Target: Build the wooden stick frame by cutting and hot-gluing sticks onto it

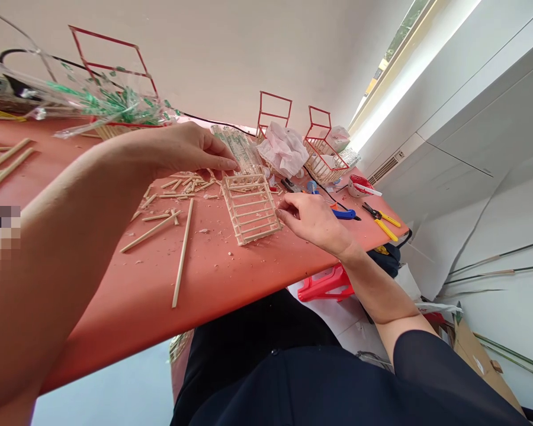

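A small slatted frame of pale wooden sticks (254,214) stands tilted on the orange table. My left hand (199,151) reaches over from the left, its thumb and fingers closed at the frame's upper left corner. On the other side, my right hand (315,222) pinches at the frame's right edge, fingers curled. One long loose stick (183,254) lies to the left of the frame. Behind it, under my left hand, is a pile of short cut sticks (177,186). The fingertips of my left hand partly hide what they touch.
Yellow-handled pliers (384,220) and blue-handled cutters (346,214) lie to the right, near a red bowl (359,186). Stick baskets with red handles (324,163), crumpled pink-white plastic (284,148) and wrapped sticks (237,148) stand behind. The table's front edge (160,342) borders my lap.
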`<control>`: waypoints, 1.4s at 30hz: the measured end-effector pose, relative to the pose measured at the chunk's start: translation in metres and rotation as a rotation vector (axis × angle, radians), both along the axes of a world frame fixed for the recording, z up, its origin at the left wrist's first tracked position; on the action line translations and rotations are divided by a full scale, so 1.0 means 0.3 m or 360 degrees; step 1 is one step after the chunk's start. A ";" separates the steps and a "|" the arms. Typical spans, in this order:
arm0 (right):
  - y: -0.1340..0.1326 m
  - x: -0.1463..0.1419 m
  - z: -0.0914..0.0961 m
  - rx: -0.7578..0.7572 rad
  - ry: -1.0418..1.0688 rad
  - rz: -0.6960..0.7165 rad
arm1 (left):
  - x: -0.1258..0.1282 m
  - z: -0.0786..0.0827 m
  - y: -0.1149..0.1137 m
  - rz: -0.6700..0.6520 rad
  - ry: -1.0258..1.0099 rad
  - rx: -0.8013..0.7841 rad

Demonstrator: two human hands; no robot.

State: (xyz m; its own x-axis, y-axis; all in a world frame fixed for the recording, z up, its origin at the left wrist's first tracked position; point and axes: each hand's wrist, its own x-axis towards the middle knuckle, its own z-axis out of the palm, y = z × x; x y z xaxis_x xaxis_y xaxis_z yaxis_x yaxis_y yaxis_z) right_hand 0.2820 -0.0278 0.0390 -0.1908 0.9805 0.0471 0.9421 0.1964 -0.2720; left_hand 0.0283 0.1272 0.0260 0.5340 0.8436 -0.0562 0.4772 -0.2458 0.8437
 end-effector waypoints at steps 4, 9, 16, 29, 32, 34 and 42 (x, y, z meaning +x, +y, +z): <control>-0.004 -0.015 0.002 0.0031 -0.0003 -0.0003 | 0.011 0.019 -0.020 0.0037 0.0009 -0.0023; 0.003 0.009 0.008 0.0128 0.0098 -0.0078 | 0.043 0.082 -0.106 0.0257 0.0076 0.0433; 0.142 0.116 -0.013 0.0470 0.0618 -0.0150 | 0.110 0.126 -0.244 -0.0297 -0.0056 0.1248; 0.545 0.529 -0.085 0.0877 0.1459 -0.0147 | 0.115 -0.013 -0.276 -0.0631 0.0160 0.1850; 0.538 0.547 -0.114 0.0884 0.1483 -0.0100 | 0.122 -0.021 -0.271 -0.0728 0.0254 0.1878; 0.519 0.531 -0.117 0.0863 0.1447 -0.0059 | 0.125 -0.028 -0.261 -0.0782 0.0299 0.1862; 0.473 0.471 -0.096 0.0814 0.1359 -0.0046 | 0.110 -0.042 -0.235 -0.0812 0.0399 0.1821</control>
State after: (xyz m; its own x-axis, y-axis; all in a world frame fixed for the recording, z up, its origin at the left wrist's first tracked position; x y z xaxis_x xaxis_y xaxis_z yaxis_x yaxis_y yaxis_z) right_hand 0.4233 0.1141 0.0102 0.1278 0.8078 0.5754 0.4763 0.4589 -0.7500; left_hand 0.0613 0.0567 0.0135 0.8906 0.1808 0.4173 0.2292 -0.9710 -0.0683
